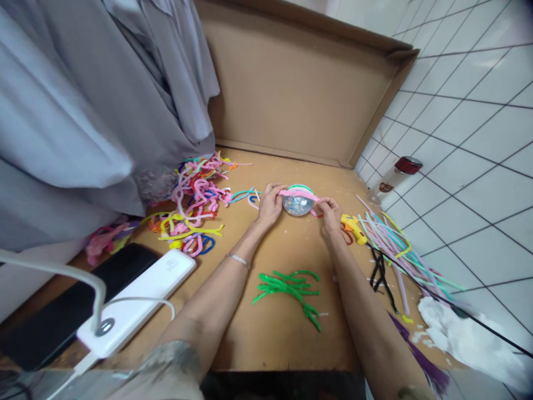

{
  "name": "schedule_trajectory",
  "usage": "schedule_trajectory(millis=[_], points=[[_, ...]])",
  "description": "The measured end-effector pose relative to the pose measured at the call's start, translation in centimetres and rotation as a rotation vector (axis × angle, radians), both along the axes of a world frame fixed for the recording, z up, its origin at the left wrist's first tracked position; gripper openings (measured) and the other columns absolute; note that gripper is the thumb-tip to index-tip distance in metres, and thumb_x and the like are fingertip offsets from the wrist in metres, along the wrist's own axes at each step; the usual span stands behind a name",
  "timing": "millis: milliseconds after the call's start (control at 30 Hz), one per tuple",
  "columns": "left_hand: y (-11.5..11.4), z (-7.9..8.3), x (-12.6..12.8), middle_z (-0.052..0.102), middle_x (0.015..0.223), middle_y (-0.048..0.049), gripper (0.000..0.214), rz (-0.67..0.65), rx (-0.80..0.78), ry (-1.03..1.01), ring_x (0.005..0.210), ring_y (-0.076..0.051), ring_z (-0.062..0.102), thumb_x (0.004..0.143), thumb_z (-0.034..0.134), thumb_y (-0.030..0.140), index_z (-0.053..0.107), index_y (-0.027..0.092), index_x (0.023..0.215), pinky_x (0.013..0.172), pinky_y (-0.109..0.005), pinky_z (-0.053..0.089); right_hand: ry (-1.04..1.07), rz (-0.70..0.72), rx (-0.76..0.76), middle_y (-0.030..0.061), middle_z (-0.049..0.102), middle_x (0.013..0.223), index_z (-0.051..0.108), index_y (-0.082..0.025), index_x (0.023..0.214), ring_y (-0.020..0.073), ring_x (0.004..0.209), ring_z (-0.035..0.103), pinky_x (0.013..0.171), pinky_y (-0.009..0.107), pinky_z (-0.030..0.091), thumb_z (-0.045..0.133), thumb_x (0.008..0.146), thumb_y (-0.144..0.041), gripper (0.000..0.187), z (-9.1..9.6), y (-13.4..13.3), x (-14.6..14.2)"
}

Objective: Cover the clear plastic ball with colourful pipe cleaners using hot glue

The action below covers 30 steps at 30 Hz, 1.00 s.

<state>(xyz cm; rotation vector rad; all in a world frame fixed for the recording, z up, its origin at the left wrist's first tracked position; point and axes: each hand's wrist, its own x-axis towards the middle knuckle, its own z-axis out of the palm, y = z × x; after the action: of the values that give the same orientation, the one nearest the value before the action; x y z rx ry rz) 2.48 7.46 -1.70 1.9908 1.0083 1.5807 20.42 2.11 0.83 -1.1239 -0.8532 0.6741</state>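
Pinching a pink pipe cleaner (pixel 297 194) across a glittery ball (pixel 297 205), left hand (pixel 270 204) and right hand (pixel 330 214) grip its ends.

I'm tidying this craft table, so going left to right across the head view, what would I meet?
Curled pipe cleaner pile → left hand → glitter ball → right hand → yellow glue gun → straight pipe cleaners.

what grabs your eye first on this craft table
At the middle of the table, the left hand and right hand pinch a pink pipe cleaner laid over a clear glittery ball. A bright tangle of pipe cleaners sprawls to the left, and a green bunch lies nearer the camera.
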Motion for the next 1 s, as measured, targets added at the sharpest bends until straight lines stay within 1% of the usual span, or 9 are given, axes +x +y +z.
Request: schedule_trajectory(millis=[133, 233, 333, 533, 700, 833, 933, 1000], points=[[-0.1, -0.1, -0.1, 0.066, 0.111, -0.0094, 0.033, -0.014, -0.007, 0.007, 0.106, -0.020, 0.061, 0.089, 0.044, 0.015, 0.068, 0.017, 0.111, 0.096, -0.036, 0.048, 0.024, 0.024, 0.002, -0.0041, 0.058, 0.055, 0.059, -0.020, 0.059, 0.0100, 0.054, 0.048, 0.053, 0.023, 0.038, 0.064, 0.054, -0.029, 0.011, -0.2, 0.2, 0.2], [-0.2, 0.0, 0.0, 0.067, 0.109, -0.0094, 0.033, -0.033, -0.021, 0.022, 0.103, -0.020, 0.062, 0.088, 0.044, 0.014, 0.068, 0.016, 0.111, 0.094, -0.035, 0.049, 0.037, 0.037, 0.002, -0.0032, 0.060, 0.057, 0.059, -0.020, 0.059, 0.0106, 0.056, 0.051, 0.055, 0.023, 0.041, 0.064, 0.055, -0.028, 0.010, -0.3, 0.3, 0.4], [-0.3, 0.0, 0.0, 0.068, 0.108, -0.0099, 0.033, -0.038, -0.021, 0.019, 0.101, -0.020, 0.062, 0.087, 0.045, 0.012, 0.069, 0.015, 0.110, 0.093, -0.035, 0.049, 0.036, 0.045, 0.002, -0.0031, 0.060, 0.056, 0.059, -0.020, 0.058, 0.0103, 0.055, 0.051, 0.055, 0.023, 0.042, 0.064, 0.055, -0.028, 0.009, -0.3, 0.2, 0.5], [-0.5, 0.1, 0.0, 0.067, 0.107, -0.0097, 0.030, -0.019, -0.026, -0.002, 0.099, -0.020, 0.061, 0.090, 0.046, 0.018, 0.069, 0.016, 0.109, 0.089, -0.035, 0.050, 0.047, 0.043, 0.024, -0.0031, 0.060, 0.057, 0.060, -0.020, 0.059, 0.0101, 0.055, 0.050, 0.057, 0.024, 0.043, 0.064, 0.055, -0.028, 0.010, -0.3, 0.2, 0.4], [-0.8, 0.3, -0.1, 0.065, 0.106, -0.0099, 0.030, 0.012, 0.019, 0.009, 0.100, -0.020, 0.061, 0.093, 0.045, 0.023, 0.069, 0.016, 0.109, 0.090, -0.034, 0.049, 0.017, 0.049, 0.059, -0.0013, 0.064, 0.065, 0.060, -0.020, 0.060, 0.0126, 0.064, 0.055, 0.063, 0.026, 0.045, 0.062, 0.058, -0.029, 0.009, -0.5, 0.3, 0.6], [-0.8, 0.2, -0.3, 0.065, 0.108, -0.0101, 0.032, 0.059, 0.021, -0.004, 0.100, -0.020, 0.060, 0.095, 0.042, 0.027, 0.070, 0.017, 0.108, 0.090, -0.035, 0.048, -0.071, -0.007, 0.089, -0.0004, 0.066, 0.072, 0.062, -0.020, 0.064, 0.0147, 0.073, 0.057, 0.072, 0.028, 0.046, 0.059, 0.059, -0.030, 0.011, -0.8, 0.4, 1.1], [-0.8, 0.2, -0.5, 0.066, 0.108, -0.0100, 0.033, 0.089, 0.000, 0.003, 0.100, -0.021, 0.061, 0.096, 0.041, 0.029, 0.070, 0.018, 0.107, 0.090, -0.035, 0.048, -0.103, -0.070, 0.081, -0.0007, 0.065, 0.072, 0.064, -0.019, 0.069, 0.0150, 0.072, 0.056, 0.073, 0.029, 0.044, 0.059, 0.057, -0.031, 0.017, -0.7, 0.4, 1.4], [-0.8, 0.2, -0.5, 0.067, 0.106, -0.0099, 0.034, 0.096, -0.005, 0.016, 0.098, -0.020, 0.061, 0.096, 0.041, 0.029, 0.070, 0.017, 0.107, 0.089, -0.034, 0.048, -0.106, -0.099, 0.091, -0.0002, 0.064, 0.072, 0.064, -0.018, 0.071, 0.0149, 0.072, 0.055, 0.074, 0.030, 0.044, 0.059, 0.059, -0.033, 0.019, -0.4, 0.3, 1.3]])
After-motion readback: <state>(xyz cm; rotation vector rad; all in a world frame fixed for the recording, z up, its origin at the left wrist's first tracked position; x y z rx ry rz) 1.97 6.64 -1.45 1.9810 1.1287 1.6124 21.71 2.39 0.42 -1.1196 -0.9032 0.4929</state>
